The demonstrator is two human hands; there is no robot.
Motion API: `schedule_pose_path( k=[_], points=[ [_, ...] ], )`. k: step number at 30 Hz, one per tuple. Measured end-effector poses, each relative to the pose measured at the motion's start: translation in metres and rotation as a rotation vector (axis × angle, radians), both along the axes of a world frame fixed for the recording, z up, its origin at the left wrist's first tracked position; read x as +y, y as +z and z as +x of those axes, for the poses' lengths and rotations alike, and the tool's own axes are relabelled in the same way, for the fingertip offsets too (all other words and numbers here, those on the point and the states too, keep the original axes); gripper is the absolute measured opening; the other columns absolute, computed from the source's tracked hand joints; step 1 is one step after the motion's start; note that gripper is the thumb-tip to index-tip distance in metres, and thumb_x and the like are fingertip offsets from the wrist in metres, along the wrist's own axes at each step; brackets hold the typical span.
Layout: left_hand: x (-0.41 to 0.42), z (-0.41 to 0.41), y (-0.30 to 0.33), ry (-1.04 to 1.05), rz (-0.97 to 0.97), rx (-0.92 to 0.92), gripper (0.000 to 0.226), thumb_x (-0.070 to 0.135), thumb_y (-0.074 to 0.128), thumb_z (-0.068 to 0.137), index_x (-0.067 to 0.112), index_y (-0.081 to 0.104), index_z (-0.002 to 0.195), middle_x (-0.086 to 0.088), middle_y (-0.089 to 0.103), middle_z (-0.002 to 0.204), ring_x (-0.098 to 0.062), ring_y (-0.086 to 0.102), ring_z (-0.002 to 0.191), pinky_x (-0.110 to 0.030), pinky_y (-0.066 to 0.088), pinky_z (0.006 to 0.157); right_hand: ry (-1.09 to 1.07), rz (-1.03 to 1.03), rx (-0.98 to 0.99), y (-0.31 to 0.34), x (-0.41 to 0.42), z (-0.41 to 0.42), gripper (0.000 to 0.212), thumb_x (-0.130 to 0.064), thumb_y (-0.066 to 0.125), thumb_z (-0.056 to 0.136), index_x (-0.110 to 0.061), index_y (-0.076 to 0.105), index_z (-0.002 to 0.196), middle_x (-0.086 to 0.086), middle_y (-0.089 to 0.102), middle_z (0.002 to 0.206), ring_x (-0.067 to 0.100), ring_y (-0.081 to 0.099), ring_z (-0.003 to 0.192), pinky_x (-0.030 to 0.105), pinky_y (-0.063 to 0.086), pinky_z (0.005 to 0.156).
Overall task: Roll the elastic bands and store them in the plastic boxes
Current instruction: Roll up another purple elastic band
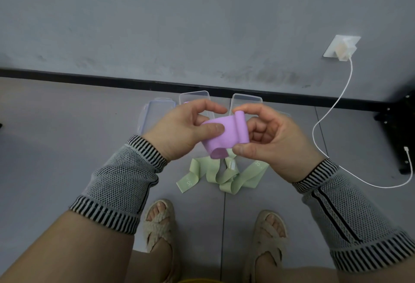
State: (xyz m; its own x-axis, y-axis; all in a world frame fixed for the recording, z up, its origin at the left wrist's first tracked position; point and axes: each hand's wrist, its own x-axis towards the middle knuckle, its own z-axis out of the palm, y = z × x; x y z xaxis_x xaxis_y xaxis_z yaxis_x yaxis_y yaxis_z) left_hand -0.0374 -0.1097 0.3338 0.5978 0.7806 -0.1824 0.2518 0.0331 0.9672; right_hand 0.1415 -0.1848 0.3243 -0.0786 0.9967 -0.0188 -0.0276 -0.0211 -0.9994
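Both hands grasp the purple band [224, 135] above the floor – left hand [184, 129] pinching the roll at nine o'clock, right hand [269, 138] gripping its loose flap at three – and a slack pinch could let the springy roll unwind

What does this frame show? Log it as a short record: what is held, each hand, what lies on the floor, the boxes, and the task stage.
held item: purple elastic band, partly rolled, loose end curling up on the right
left hand: grips the rolled part, thumb on top
right hand: pinches the band's free end
floor: green elastic band lying unrolled, tangled, below the hands
boxes: clear plastic boxes by the wall, partly hidden behind the hands
other: white charger cable from a wall socket
stage: purple roll unfinished; green band not started
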Motion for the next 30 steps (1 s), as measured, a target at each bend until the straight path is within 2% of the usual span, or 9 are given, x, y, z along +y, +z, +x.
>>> schedule_pose_path(
  k=[3,5,7,11,15,18,21,25,30],
  points=[
    [-0.002,0.004,0.001,0.025,-0.001,-0.038,0.029,0.017,0.066,0.073,0.021,0.056,0.1,-0.003,0.055,0.061,-0.008,0.052,0.05,-0.017,0.043,0.051,-0.021,0.01,0.01,0.0,0.0,0.0,0.056,-0.001,0.074,0.06,-0.022,0.056,0.109,-0.006,0.064,0.067,0.01,0.061,0.065,0.022,0.053,0.068],
    [-0.004,0.007,0.003,0.053,0.006,-0.035,0.022,0.011,0.068,0.082,0.018,0.056,0.101,0.004,0.053,0.057,-0.004,0.048,0.045,-0.014,0.038,0.046,-0.025,0.018,0.02,0.0,0.001,0.0,0.056,0.0,0.073,0.06,-0.022,0.056,0.109,-0.006,0.064,0.068,0.01,0.061,0.066,0.022,0.053,0.068],
    [-0.006,0.01,0.005,0.097,0.001,-0.033,0.011,0.016,0.057,0.091,0.016,0.058,0.102,0.008,0.056,0.057,-0.002,0.05,0.046,-0.012,0.038,0.045,-0.027,0.027,0.031,0.0,0.001,-0.001,0.056,0.001,0.072,0.061,-0.022,0.056,0.109,-0.007,0.064,0.068,0.011,0.061,0.067,0.023,0.053,0.068],
    [-0.007,0.009,0.006,0.067,0.012,0.006,0.019,0.02,0.056,0.092,0.023,0.059,0.11,0.001,0.058,0.062,-0.008,0.053,0.048,-0.02,0.045,0.047,-0.023,0.029,0.065,0.001,0.001,-0.001,0.057,0.002,0.072,0.061,-0.022,0.056,0.11,-0.004,0.065,0.071,0.014,0.062,0.069,0.024,0.053,0.068],
    [-0.005,0.003,0.009,0.055,0.01,0.016,0.024,0.018,0.061,0.089,0.025,0.061,0.111,0.006,0.051,0.048,-0.012,0.041,0.038,-0.017,0.034,0.038,0.002,0.009,0.112,0.0,0.001,-0.001,0.059,0.004,0.072,0.061,-0.021,0.058,0.112,0.004,0.065,0.075,0.017,0.062,0.071,0.026,0.053,0.069],
    [-0.007,0.003,0.015,0.121,-0.009,-0.033,0.028,0.012,0.061,0.087,0.022,0.061,0.113,0.003,0.058,0.055,-0.021,0.043,0.028,-0.018,0.034,0.031,0.002,-0.003,0.097,0.001,0.001,-0.001,0.06,0.005,0.073,0.06,-0.02,0.057,0.113,0.005,0.064,0.073,0.017,0.061,0.069,0.027,0.054,0.069],
    [-0.01,0.009,0.014,0.198,0.089,-0.028,0.028,0.005,0.062,0.086,0.017,0.061,0.11,-0.001,0.06,0.06,-0.004,0.049,0.035,-0.012,0.038,0.037,-0.053,0.016,-0.085,0.0,0.003,-0.003,0.06,0.012,0.075,0.065,-0.025,0.057,0.109,-0.004,0.062,0.067,0.014,0.059,0.066,0.028,0.053,0.07],
    [-0.009,0.017,0.005,0.261,0.158,0.026,0.027,0.013,0.07,0.081,0.027,0.063,0.103,0.0,0.068,0.068,-0.009,0.057,0.059,-0.019,0.047,0.059,-0.155,0.082,-0.397,-0.006,0.004,-0.008,0.056,0.005,0.073,0.069,-0.036,0.057,0.102,-0.006,0.059,0.066,0.009,0.055,0.06,0.027,0.05,0.065],
    [-0.01,0.022,0.0,0.304,0.23,0.156,0.041,0.033,0.079,0.07,0.029,0.063,0.107,0.004,0.068,0.072,-0.003,0.061,0.06,-0.013,0.049,0.056,-0.191,0.182,-0.687,-0.006,0.002,-0.015,0.037,-0.007,0.067,0.078,-0.029,0.058,0.106,-0.009,0.056,0.062,0.006,0.056,0.061,0.021,0.049,0.062]
  ],
)
